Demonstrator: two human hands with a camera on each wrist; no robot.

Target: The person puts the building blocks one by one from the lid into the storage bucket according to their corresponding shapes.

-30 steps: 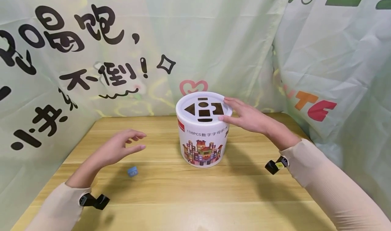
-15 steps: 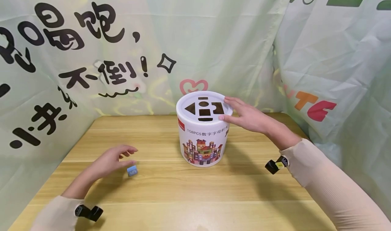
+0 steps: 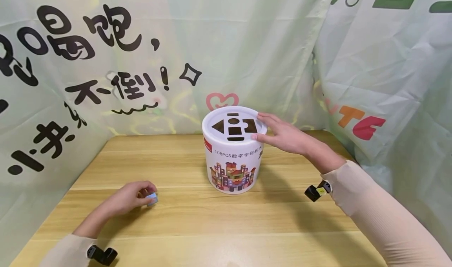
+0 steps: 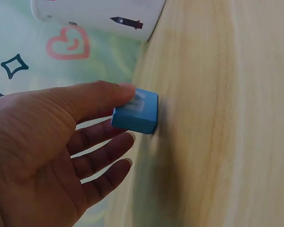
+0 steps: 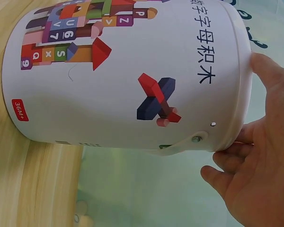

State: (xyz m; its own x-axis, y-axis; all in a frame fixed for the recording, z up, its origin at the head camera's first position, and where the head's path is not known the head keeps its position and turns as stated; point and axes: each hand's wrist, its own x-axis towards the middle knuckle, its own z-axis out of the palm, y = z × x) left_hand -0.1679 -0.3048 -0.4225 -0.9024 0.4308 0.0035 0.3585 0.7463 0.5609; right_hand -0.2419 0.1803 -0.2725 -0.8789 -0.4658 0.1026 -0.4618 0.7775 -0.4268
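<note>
A small blue block (image 3: pixel 153 198) lies on the wooden table (image 3: pixel 219 227) at the front left. My left hand (image 3: pixel 130 198) is down on it; in the left wrist view the thumb (image 4: pixel 92 97) presses the blue block (image 4: pixel 136 111) and the other fingers curl beneath it. A white cylindrical tub (image 3: pixel 233 161) with shape cutouts in its lid (image 3: pixel 234 125) stands upright mid-table. My right hand (image 3: pixel 286 135) rests with straight fingers on the lid's right rim, thumb along the side. The right wrist view shows the tub (image 5: pixel 132 80) and that hand (image 5: pixel 260 175) at its top edge.
Printed fabric curtains (image 3: pixel 247 43) close off the back and both sides of the table. Bare wood lies between the block and the tub and along the near edge.
My left hand has dropped from above the table down to the blue block and closed its fingers around it. The right hand and tub have stayed put.
</note>
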